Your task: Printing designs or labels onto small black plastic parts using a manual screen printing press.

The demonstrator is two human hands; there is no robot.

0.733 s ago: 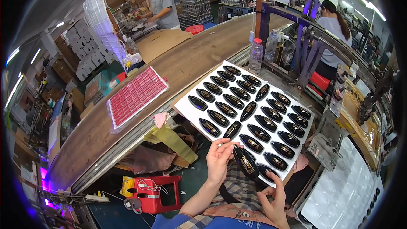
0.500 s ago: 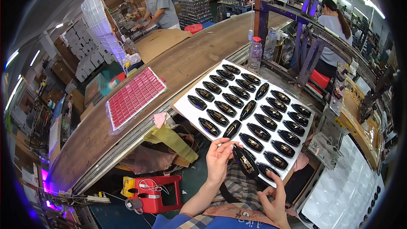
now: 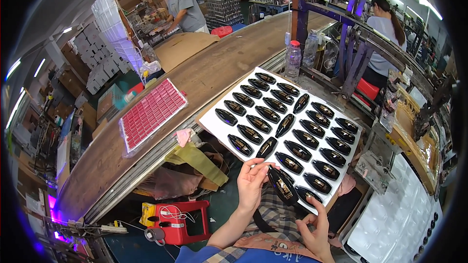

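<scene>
A glossy black tapered plastic piece (image 3: 282, 185) with gold print is pinched between the thumb and fingers of my left hand (image 3: 250, 185). It is tilted above the near edge of a white board (image 3: 219, 125). On that board lie several rows of matching black pieces (image 3: 297, 150), most slanting the same way and a few turned crosswise. My right hand (image 3: 316, 231) is at the board's near corner, thumb and index finger apart. Its index fingertip is at another black piece (image 3: 306, 194), partly hidden; whether they touch I cannot tell.
A curved wooden table (image 3: 195, 80) carries a tray of red pieces (image 3: 153, 117). A red-capped bottle (image 3: 293, 61) stands behind the board. Machine framing (image 3: 351, 63) and a white moulded sheet (image 3: 395, 209) are at right. A red stool (image 3: 183, 221) is below. Other people work farther off.
Both hands and the held black piece stay almost still. The view has shifted very slightly. The person across the table has turned their head a little.
</scene>
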